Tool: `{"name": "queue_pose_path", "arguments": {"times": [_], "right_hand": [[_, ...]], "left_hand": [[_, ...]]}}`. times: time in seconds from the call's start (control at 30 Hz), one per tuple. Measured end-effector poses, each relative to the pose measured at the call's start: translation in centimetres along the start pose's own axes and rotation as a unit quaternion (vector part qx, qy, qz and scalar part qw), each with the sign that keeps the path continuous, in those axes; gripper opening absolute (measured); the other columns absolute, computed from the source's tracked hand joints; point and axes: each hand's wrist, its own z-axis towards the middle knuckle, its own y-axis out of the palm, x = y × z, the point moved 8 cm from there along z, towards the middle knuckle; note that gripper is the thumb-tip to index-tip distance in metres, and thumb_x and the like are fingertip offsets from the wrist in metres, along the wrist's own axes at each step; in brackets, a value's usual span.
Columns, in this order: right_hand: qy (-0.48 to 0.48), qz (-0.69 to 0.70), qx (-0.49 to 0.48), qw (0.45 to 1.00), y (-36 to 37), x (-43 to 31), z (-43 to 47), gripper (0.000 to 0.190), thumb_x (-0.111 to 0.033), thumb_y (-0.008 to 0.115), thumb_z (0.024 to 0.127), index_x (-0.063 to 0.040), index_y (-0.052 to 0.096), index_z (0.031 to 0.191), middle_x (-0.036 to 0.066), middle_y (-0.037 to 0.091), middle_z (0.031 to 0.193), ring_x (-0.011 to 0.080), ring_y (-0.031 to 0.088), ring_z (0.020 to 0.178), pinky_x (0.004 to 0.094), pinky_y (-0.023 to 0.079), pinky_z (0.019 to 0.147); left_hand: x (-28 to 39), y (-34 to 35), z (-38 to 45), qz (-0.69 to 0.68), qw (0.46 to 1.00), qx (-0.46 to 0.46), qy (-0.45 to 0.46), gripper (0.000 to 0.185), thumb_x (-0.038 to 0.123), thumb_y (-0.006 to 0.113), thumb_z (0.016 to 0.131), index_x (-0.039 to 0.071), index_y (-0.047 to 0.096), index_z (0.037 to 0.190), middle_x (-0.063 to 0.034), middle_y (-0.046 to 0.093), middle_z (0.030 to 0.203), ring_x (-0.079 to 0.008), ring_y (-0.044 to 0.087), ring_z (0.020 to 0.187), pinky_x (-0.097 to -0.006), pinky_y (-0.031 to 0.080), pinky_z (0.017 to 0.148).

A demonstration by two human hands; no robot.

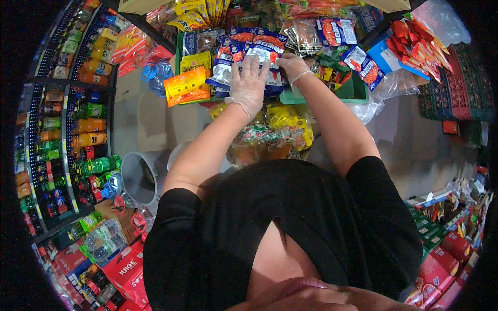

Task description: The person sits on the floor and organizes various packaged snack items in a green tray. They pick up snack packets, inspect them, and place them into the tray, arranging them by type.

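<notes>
Both hands wear thin clear gloves. My left hand (249, 86) lies flat with fingers spread on several blue-and-white snack packets (264, 43), piled at the front of the shelf. Beside it, my right hand (294, 70) touches the right edge of the same pile; whether its fingertips grip a packet I cannot tell. An orange snack packet (187, 86) and yellow packets (195, 62) lie left of the pile. More blue packets (364, 67) lie to the right, one by the end of a green plastic tray (360, 93).
Drink bottles (91, 126) fill shelves at the left, near a grey bin (140, 178). Bagged snacks (268, 138) sit low between my arms. Red snack packets (418, 44) and stacked plastic crates (459, 85) stand at the right. A large blue-tinted water bottle (157, 76) stands left of the tray.
</notes>
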Motion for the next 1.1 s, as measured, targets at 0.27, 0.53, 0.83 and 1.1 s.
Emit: {"name": "queue_pose_path", "arguments": {"times": [0.27, 0.53, 0.83, 1.1], "right_hand": [[-0.005, 0.07, 0.041, 0.997, -1.0, 1.3, 0.9, 0.049, -0.016, 0.076, 0.09, 0.005, 0.062, 0.132, 0.013, 0.072, 0.113, 0.0203, 0.067, 0.096, 0.0325, 0.055, 0.085], [0.152, 0.082, 0.024, 0.985, 0.3, 0.1, 0.1, 0.043, -0.015, 0.072, 0.094, 0.001, 0.062, 0.133, 0.01, 0.072, 0.109, 0.0177, 0.068, 0.087, 0.0326, 0.055, 0.071], [0.051, -0.016, -0.019, 0.998, -0.1, -0.6, 0.0, 0.032, -0.017, 0.064, 0.091, -0.005, 0.072, 0.12, 0.016, 0.069, 0.124, 0.0295, 0.066, 0.113, 0.0364, 0.053, 0.099], [-0.024, -0.258, -0.031, 0.965, -1.6, -4.9, -2.1, 0.04, -0.026, 0.07, 0.091, 0.0, 0.072, 0.122, 0.015, 0.074, 0.117, 0.0242, 0.067, 0.113, 0.0344, 0.05, 0.099]], "left_hand": [[-0.3, -0.1, 0.6, -0.013, 0.999, 0.043, -0.005, 0.086, 0.01, 0.067, 0.084, 0.018, 0.03, 0.161, -0.0166, 0.034, 0.164, -0.0369, 0.031, 0.151, -0.0597, 0.025, 0.121], [-0.7, 0.1, 0.1, -0.016, 1.0, 0.007, -0.019, 0.083, 0.01, 0.064, 0.087, 0.016, 0.029, 0.162, -0.0183, 0.034, 0.163, -0.0381, 0.031, 0.152, -0.0589, 0.025, 0.121], [-0.3, 0.1, 0.1, -0.018, 1.0, 0.008, -0.002, 0.087, 0.01, 0.065, 0.085, 0.017, 0.026, 0.163, -0.0189, 0.037, 0.161, -0.0385, 0.033, 0.151, -0.0591, 0.024, 0.121], [-0.2, 0.2, 0.1, -0.012, 1.0, -0.016, -0.011, 0.096, 0.014, 0.074, 0.083, 0.018, 0.021, 0.164, -0.0168, 0.032, 0.164, -0.0365, 0.028, 0.153, -0.0574, 0.022, 0.123]]}}
